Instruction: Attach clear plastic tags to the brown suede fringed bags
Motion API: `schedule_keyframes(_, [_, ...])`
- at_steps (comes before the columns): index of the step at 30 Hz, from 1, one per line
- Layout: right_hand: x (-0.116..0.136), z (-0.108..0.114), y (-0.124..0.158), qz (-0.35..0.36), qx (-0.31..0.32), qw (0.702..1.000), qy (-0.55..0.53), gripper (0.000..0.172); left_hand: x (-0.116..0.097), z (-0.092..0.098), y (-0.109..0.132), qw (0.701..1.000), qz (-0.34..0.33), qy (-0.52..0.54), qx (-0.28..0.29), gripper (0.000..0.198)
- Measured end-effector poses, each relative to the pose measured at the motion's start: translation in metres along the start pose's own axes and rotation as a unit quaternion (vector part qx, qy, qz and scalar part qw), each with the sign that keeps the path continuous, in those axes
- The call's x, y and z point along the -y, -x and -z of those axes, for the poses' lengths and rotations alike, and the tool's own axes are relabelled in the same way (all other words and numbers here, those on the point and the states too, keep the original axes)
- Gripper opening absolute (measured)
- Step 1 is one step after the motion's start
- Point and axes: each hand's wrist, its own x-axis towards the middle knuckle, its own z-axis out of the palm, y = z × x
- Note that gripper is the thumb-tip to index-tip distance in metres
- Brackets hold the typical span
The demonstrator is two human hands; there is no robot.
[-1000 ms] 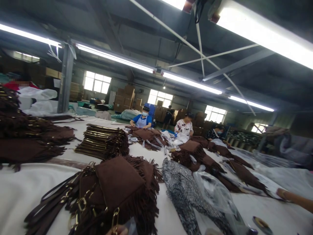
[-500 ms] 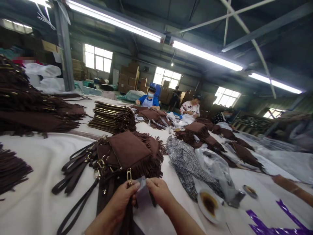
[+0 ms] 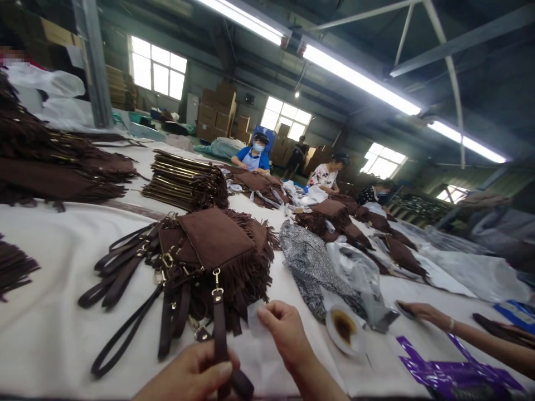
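Note:
Brown suede pouches with fringed edges lie stacked in front of me, their wrist straps and gold clips spilling toward the left. My left hand is closed around the brown wrist strap that hangs from the nearest pouch by a gold clasp. Just right of it, my right hand pinches a small translucent plastic piece between thumb and fingers. The strap's loop end shows below my left hand.
Behind stands a neat pile of fringed pouches. To the right lie a grey speckled cloth, a white dish with brown liquid and purple plastic. Another person's hand reaches in from the right. Co-workers sit across the table.
My left hand has slid down the strap, away from the clasp. My hands have moved apart, the plastic piece staying in the right. Another person's arm has come in at the right.

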Motion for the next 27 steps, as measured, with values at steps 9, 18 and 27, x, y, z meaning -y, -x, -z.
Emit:
schedule_keyframes(9, [0.008,-0.007,0.029,0.056,-0.004,0.996,0.069,0.021,-0.053,-0.004,-0.031,0.957,-0.144,-0.125,-0.22,0.03])
schedule_keyframes(18, [-0.001,-0.005,0.035,0.08,0.009,0.994,0.068,0.022,-0.037,-0.01,-0.031,0.939,-0.172,-0.194,-0.225,0.024])
schedule_keyframes(27, [0.001,-0.009,0.039,0.071,0.014,0.996,0.054,0.023,-0.033,-0.014,-0.03,0.948,-0.173,-0.16,-0.214,0.019])
